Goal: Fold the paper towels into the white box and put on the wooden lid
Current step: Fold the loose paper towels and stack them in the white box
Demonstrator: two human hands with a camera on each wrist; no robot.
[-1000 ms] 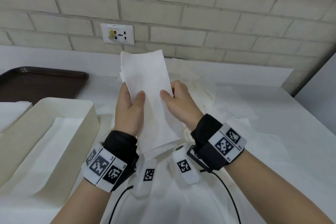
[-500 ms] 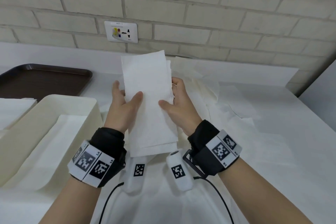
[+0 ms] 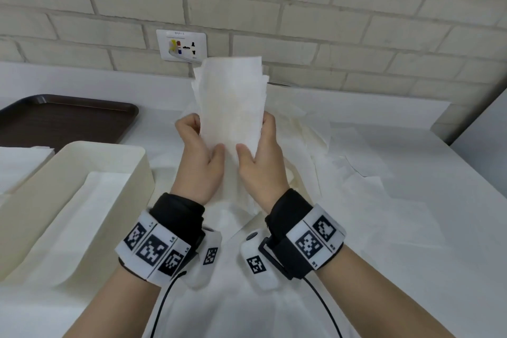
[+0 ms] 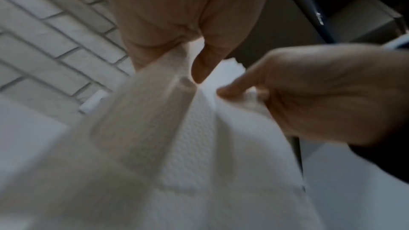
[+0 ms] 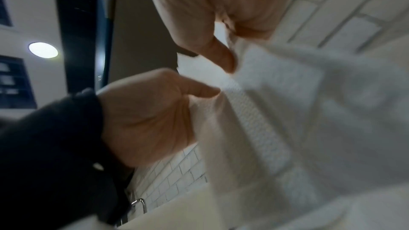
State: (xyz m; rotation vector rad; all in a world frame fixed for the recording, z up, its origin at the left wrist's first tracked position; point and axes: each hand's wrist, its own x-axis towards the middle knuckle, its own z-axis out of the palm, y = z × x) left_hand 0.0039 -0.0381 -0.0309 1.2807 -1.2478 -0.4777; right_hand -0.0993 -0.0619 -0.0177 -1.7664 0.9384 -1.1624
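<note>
A folded stack of white paper towels (image 3: 233, 107) stands upright in the air above the counter, held between both hands. My left hand (image 3: 199, 156) grips its left edge, thumb in front. My right hand (image 3: 260, 156) grips the right edge the same way. Both thumbs meet low on the front of the stack, which looks pinched narrower there. The wrist views show the embossed paper towels (image 4: 194, 146) (image 5: 276, 120) creased between the thumbs. The white box (image 3: 142, 173) sits open at the left with a flat towel sheet (image 3: 82, 214) lying inside. No wooden lid is in view.
More loose paper towels (image 3: 315, 151) lie spread over the white counter behind and under my hands. A dark brown tray (image 3: 63, 121) sits at the back left. A brick wall with a power socket (image 3: 181, 45) stands close behind. Another white sheet (image 3: 22, 159) lies left of the box.
Both hands lifted the towel stack higher and squeezed its sides inward. The thumbs came closer together on its front and the stack looks narrower.
</note>
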